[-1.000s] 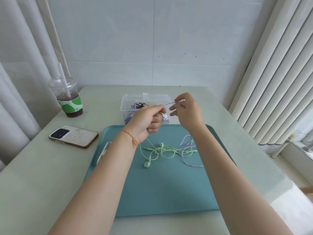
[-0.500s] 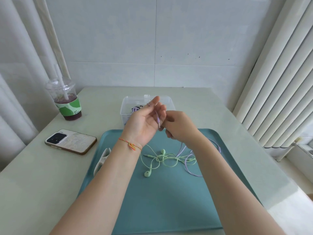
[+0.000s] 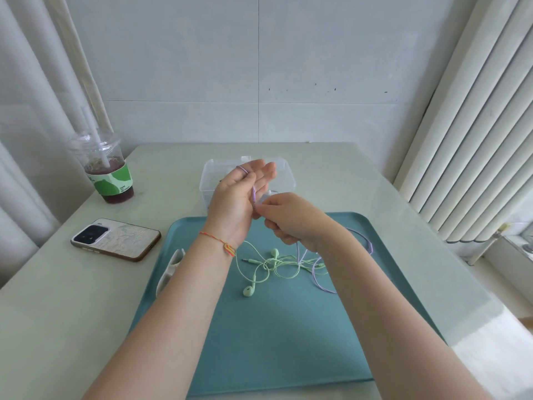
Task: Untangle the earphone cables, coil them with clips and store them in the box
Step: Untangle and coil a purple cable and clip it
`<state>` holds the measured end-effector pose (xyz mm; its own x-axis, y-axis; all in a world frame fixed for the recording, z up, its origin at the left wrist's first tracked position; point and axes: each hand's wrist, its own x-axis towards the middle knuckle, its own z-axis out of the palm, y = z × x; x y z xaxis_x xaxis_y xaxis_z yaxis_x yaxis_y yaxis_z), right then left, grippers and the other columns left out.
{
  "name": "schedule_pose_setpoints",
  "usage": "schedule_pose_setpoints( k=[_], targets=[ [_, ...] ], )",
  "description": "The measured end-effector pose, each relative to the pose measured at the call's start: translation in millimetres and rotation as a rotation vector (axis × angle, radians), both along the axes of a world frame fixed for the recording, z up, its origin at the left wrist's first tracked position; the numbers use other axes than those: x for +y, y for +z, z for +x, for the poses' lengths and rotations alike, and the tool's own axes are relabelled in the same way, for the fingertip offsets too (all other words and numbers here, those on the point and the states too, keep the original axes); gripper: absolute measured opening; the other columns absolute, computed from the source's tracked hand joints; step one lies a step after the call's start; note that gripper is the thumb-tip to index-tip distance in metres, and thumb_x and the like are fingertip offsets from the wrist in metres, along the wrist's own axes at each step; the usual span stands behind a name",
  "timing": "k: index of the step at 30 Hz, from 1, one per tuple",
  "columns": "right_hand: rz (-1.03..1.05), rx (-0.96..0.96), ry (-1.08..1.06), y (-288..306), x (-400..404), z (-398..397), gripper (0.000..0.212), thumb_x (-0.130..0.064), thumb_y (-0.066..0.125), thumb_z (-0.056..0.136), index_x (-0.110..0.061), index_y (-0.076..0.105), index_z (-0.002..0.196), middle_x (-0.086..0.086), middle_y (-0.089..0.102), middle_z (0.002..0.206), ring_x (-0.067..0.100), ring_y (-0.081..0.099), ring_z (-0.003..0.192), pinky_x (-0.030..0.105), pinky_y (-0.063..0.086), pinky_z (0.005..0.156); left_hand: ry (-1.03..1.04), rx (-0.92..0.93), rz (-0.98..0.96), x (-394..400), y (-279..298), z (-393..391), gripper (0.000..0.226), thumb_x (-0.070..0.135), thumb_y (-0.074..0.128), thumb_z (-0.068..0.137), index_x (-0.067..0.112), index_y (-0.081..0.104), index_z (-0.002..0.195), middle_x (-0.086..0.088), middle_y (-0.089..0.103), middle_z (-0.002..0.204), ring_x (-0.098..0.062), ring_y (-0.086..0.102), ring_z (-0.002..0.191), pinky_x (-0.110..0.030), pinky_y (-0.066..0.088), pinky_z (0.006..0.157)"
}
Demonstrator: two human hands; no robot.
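Left hand (image 3: 233, 203), fingers straight and grip relaxed, carries a loop of purple earphone cable (image 3: 254, 194) before the box (image 3: 288, 180); right hand (image 3: 291, 217) pinches the cable. Green earphones (image 3: 277, 262) lie on the tray (image 3: 288, 342).

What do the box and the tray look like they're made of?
The box looks like thin clear plastic, glossy: its walls are see-through. The tray seems matte teal plastic or silicone, with a rounded raised rim; which, I cannot tell.
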<state>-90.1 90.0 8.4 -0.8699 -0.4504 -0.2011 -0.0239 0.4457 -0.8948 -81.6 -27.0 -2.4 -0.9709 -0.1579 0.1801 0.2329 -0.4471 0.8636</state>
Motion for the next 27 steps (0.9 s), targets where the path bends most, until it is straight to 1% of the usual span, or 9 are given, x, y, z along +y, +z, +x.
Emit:
schedule_pose_setpoints(
  k=[2, 4, 8, 11, 14, 17, 19, 22, 27],
  targets=[
    [0.089, 0.176, -0.061, 0, -6, 1, 0.026, -0.033, 0.052, 0.095, -0.012, 0.053, 0.08, 0.002, 0.042, 0.063, 0.014, 0.032, 0.045, 0.022, 0.026, 0.043, 0.01, 0.0, -0.023, 2, 1, 1, 0.031, 0.001, 0.03, 0.102, 0.01, 0.059, 0.106, -0.008, 0.071, 0.106, -0.022, 0.064, 0.113, -0.029, 0.049, 0.094],
    [0.157, 0.374, -0.121, -3, -10, 1, 0.023, -0.033, 0.053, 0.095, -0.014, 0.053, 0.081, -0.005, 0.046, 0.062, 0.011, 0.04, 0.051, 0.024, 0.029, 0.048, 0.003, 0.003, -0.003, 3, 4, 2, 0.03, 0.001, 0.03, 0.103, 0.008, 0.058, 0.108, -0.01, 0.07, 0.107, -0.022, 0.066, 0.109, -0.028, 0.052, 0.081],
    [0.15, 0.524, -0.146, -7, -13, 2, 0.011, -0.022, 0.055, 0.095, -0.015, 0.054, 0.087, -0.009, 0.043, 0.06, 0.005, 0.04, 0.054, 0.02, 0.025, 0.048, -0.002, -0.021, 0.073, 1, 7, 4, 0.024, 0.005, 0.031, 0.104, 0.007, 0.053, 0.113, -0.014, 0.07, 0.099, -0.024, 0.07, 0.096, -0.027, 0.053, 0.065],
    [0.133, 0.553, -0.147, -7, -12, 2, 0.011, -0.02, 0.057, 0.094, -0.013, 0.056, 0.085, -0.008, 0.042, 0.057, 0.007, 0.039, 0.051, 0.019, 0.025, 0.047, -0.017, -0.029, 0.131, 0, 9, 5, 0.024, 0.007, 0.034, 0.104, 0.003, 0.054, 0.118, -0.014, 0.069, 0.097, -0.026, 0.07, 0.093, -0.028, 0.055, 0.065],
    [0.149, 0.608, -0.133, -7, -13, 3, 0.009, -0.019, 0.056, 0.094, -0.01, 0.058, 0.09, -0.009, 0.041, 0.056, 0.007, 0.039, 0.052, 0.02, 0.026, 0.048, -0.002, -0.038, 0.081, -1, 9, 6, 0.02, 0.004, 0.043, 0.1, 0.004, 0.061, 0.109, -0.01, 0.07, 0.095, -0.02, 0.07, 0.09, -0.025, 0.054, 0.065],
    [0.171, 0.695, -0.103, -7, -14, 7, 0.01, -0.019, 0.052, 0.096, -0.012, 0.052, 0.09, -0.01, 0.04, 0.058, 0.013, 0.04, 0.054, 0.03, 0.032, 0.053, 0.029, -0.075, 0.04, 3, 7, 6, 0.019, -0.003, 0.049, 0.095, 0.003, 0.066, 0.102, -0.008, 0.07, 0.093, -0.017, 0.069, 0.088, -0.022, 0.054, 0.066],
    [0.192, 0.732, -0.096, -7, -15, 8, 0.016, -0.023, 0.049, 0.097, -0.009, 0.052, 0.09, -0.007, 0.044, 0.06, 0.022, 0.045, 0.059, 0.034, 0.038, 0.056, 0.018, -0.103, 0.058, 4, 7, 6, 0.021, -0.001, 0.047, 0.097, -0.002, 0.064, 0.109, -0.01, 0.07, 0.097, -0.019, 0.069, 0.092, -0.021, 0.055, 0.068],
    [0.242, 0.74, -0.113, -8, -14, 8, 0.025, -0.031, 0.047, 0.099, -0.009, 0.054, 0.089, -0.006, 0.045, 0.059, 0.025, 0.046, 0.061, 0.032, 0.035, 0.053, -0.002, -0.14, 0.114, 1, 9, 5, 0.027, 0.006, 0.044, 0.1, -0.006, 0.059, 0.12, -0.014, 0.069, 0.104, -0.026, 0.067, 0.102, -0.024, 0.056, 0.075],
    [0.255, 0.719, -0.168, -8, -15, 8, 0.023, -0.031, 0.044, 0.1, -0.012, 0.048, 0.089, -0.003, 0.049, 0.065, 0.024, 0.047, 0.062, 0.031, 0.034, 0.055, -0.008, -0.182, 0.098, 4, 12, 7, 0.023, 0.011, 0.046, 0.099, -0.001, 0.064, 0.108, -0.019, 0.067, 0.113, -0.028, 0.061, 0.116, -0.027, 0.052, 0.086]
  ],
)
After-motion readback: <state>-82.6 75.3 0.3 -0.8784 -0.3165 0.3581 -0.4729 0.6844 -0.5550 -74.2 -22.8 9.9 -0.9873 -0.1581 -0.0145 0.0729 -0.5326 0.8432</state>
